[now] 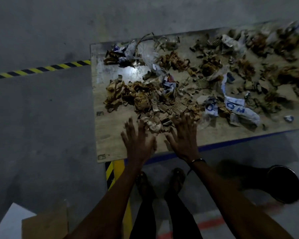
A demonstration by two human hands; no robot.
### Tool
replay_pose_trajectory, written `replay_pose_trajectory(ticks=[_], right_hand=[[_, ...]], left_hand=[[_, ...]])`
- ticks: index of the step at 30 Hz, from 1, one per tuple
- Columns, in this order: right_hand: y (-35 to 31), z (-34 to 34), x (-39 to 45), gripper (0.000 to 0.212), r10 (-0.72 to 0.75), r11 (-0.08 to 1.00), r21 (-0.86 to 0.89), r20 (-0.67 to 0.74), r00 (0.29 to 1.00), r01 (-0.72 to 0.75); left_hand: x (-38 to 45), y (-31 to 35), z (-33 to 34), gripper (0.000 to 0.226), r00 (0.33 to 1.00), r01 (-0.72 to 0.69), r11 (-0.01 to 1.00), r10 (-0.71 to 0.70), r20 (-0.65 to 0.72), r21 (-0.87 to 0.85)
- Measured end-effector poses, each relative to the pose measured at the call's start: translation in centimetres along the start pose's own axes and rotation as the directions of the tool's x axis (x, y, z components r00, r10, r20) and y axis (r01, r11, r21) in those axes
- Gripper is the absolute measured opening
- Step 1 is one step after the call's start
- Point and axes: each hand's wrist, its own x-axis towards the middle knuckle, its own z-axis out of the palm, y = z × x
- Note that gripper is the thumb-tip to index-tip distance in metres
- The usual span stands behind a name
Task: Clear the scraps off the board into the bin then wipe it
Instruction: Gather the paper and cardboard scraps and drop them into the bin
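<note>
The board [110, 145] is covered almost from edge to edge with scraps [145, 95]: crumpled brown paper, bits of corrugated card, clear film and torn white wrapper with blue print. Only a strip along the near edge and the near left corner is seen bare, so the clearing is judged to be barely begun. Both hands are laid at the near edge, side by side. The left hand [138, 140] is spread flat with its fingers [130, 123] released and splayed; the right hand [184, 137] is likewise open, its fingers [188, 119] extended into the near rim of the central heap. Nothing is grasped by either; a small clump of pale scraps [154, 125] is flanked between them. A gathering or raking motion is suggested, though this cannot be told for certain. The bin [285, 183], dark and round, is seen on the floor, below the near edge and to the right of the person's feet. No cloth is visible, and the wiping is wholly left to be done.
</note>
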Motion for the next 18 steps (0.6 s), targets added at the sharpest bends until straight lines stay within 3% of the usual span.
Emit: replay_pose_trajectory(ticks=[2, 5, 11, 18], right_hand=[[0.4, 0.9, 0.6, 0.067, -0.035, 0.999, -0.020, 0.036, 0.999, 0.036], [2.7, 1.1, 2.6, 0.064, -0.057, 0.997, -0.057, 0.025, 0.998, 0.058], [5.2, -1.3, 6.6, 0.061, -0.060, 0.996, -0.057, 0.038, 0.998, 0.062], [4.3, -3.9, 4.5, 0.075, 0.101, 0.995, 0.023, -0.191, 0.976, -0.099]], left_hand=[[0.3, 1.1, 1.1, 0.085, 0.997, -0.076, 0.997, 0.076, 0.021, -0.008], [2.4, 2.3, 1.3, 0.079, 1.000, -0.006, 1.000, 0.006, -0.018, -0.021], [3.6, 2.6, 1.0, 0.079, 0.999, -0.031, 0.995, 0.033, 0.025, -0.095], [6.0, 0.2, -3.0, 0.087, 0.983, -0.016, 0.999, 0.011, -0.182, -0.029]])
